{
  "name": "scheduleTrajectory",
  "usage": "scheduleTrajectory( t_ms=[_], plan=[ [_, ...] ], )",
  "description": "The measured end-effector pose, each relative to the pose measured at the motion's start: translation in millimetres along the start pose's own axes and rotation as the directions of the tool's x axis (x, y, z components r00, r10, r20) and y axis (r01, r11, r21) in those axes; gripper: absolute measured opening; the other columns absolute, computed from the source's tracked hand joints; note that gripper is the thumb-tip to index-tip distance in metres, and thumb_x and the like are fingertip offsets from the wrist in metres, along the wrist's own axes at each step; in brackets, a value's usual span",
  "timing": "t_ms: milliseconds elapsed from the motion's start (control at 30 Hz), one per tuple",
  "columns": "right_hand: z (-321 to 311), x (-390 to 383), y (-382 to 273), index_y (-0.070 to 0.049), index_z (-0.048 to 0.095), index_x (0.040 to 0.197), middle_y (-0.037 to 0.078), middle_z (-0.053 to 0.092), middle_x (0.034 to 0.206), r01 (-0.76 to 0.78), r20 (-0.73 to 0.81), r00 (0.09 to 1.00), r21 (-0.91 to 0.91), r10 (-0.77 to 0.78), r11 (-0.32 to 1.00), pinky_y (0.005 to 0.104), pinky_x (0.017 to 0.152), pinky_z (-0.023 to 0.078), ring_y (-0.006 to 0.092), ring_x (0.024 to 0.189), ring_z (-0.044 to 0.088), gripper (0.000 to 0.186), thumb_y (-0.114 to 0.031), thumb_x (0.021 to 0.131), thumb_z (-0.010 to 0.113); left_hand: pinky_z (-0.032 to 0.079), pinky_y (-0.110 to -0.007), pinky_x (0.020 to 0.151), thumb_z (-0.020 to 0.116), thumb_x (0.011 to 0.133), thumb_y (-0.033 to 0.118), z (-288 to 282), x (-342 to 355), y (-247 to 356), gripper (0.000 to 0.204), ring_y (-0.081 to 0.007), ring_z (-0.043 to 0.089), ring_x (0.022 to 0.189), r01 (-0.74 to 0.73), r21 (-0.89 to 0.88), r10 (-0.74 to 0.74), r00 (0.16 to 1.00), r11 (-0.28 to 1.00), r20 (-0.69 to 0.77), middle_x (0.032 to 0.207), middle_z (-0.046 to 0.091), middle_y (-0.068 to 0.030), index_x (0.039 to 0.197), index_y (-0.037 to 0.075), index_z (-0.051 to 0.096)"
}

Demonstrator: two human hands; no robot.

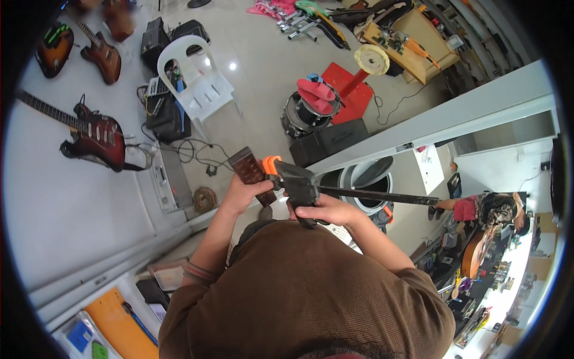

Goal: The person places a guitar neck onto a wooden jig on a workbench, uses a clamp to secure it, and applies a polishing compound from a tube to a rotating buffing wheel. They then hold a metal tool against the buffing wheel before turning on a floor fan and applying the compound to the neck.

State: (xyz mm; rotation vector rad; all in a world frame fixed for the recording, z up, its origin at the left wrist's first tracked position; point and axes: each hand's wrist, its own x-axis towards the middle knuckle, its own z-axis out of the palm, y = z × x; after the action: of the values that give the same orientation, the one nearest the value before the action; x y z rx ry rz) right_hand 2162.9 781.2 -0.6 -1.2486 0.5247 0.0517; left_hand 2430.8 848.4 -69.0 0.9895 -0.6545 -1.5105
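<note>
1. Another person (502, 215), in pink shorts, is far to the right of the white chair and lower in view.
2. The white chair (220, 94), a plastic one with a slotted seat and open back, is the landmark for every place here.
3. A red stand (354, 90), carrying a round pale-yellow wheel (372, 60), is to the right of the white chair, well apart from it.
4. A round grey container (385, 194) is right of the white chair and lower in view; its dark lid is tilted up.
5. An electric guitar (101, 140), dark red with a pale pickguard, is left of the white chair and lower in view.
6. The bar clamp (301, 186) is below and to the right of the white chair in view. Its black body is held in front of the brown shirt, and its long dark bar reaches away to the right.
7. The right hand (335, 209), farther right of the white chair than the left one, is clamped on the clamp's black grip. Its thumb lies across the near face; the other fingers are mostly hidden.
8. The left hand (240, 196), below the white chair in view, has its thumb and fingers closed on the brown block.
9. The brown block (247, 167), oblong, tilted and marked with dark pits, is below the white chair and slightly right.
10. The orange pad (271, 163) on the clamp is just beside the block; I cannot tell whether they touch.
</note>
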Motion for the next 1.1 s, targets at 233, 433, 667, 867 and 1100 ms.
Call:
scheduleTrajectory(
  t_ms=[233,433,667,867,1100],
  plan=[
    [-26.6,63.9,-26.0,0.001,0.036,0.163,0.022,0.055,0.153,0.227,0.178,0.915,0.517,-0.363,0.825,0.046,0.124,0.036,0.0314,0.147,0.05,0.083,-0.054,0.105,0.062,0.053,-0.036,0.094,0.085,0.085,-0.002,-37.5,45.6,43.5,0.044,-0.0157,0.063,0.106,-0.135,-0.154,0.135,0.991,0.979,-0.008,0.111,0.062,0.0009,0.12,0.01,0.06],
    [-81.6,158.8,-38.1,-0.001,0.044,0.155,0.02,0.061,0.145,0.235,0.225,0.889,0.524,-0.399,0.819,0.0449,0.116,0.046,0.0302,0.135,0.06,0.068,-0.046,0.107,0.063,0.055,-0.042,0.097,0.086,0.09,0.008,-71.5,106.2,76.4,0.043,-0.023,0.067,0.113,-0.209,-0.22,0.203,0.978,0.953,-0.049,0.12,0.068,-0.0069,0.124,0.007,0.06],
    [-193.9,288.5,-92.9,-0.003,0.053,0.141,0.012,0.068,0.122,0.332,0.198,0.865,0.462,-0.461,0.822,0.0437,0.106,0.052,0.0267,0.118,0.068,0.066,-0.047,0.098,0.077,0.055,-0.043,0.101,0.088,0.09,0.02,-157.8,246.1,117.1,0.063,-0.0257,0.069,0.114,-0.32,-0.07,0.308,0.941,0.945,-0.142,0.123,0.071,-0.0094,0.141,0.001,0.057],
    [-323.9,347.9,-153.8,-0.003,0.059,0.138,0.01,0.069,0.114,0.365,0.095,0.892,0.427,-0.443,0.827,0.041,0.1,0.054,0.0228,0.109,0.067,0.066,-0.059,0.103,0.066,0.052,-0.044,0.105,0.087,0.091,0.022,-193.3,426.2,158.2,0.063,-0.0245,0.066,0.12,-0.244,0.001,0.244,0.969,0.97,-0.039,0.128,0.069,-0.0064,0.144,0.003,0.056],
    [-412.6,322.4,-235.5,-0.001,0.051,0.149,0.006,0.064,0.113,0.507,-0.092,0.852,0.396,-0.516,0.766,0.0412,0.095,0.057,0.0205,0.103,0.068,0.089,-0.07,0.095,0.067,0.056,-0.044,0.099,0.075,0.099,0.008,-191.6,582.1,206.5,0.046,-0.0253,0.066,0.116,-0.17,-0.164,0.187,0.978,0.972,0.095,0.126,0.068,-0.0139,0.141,0.008,0.056]
  ],
)
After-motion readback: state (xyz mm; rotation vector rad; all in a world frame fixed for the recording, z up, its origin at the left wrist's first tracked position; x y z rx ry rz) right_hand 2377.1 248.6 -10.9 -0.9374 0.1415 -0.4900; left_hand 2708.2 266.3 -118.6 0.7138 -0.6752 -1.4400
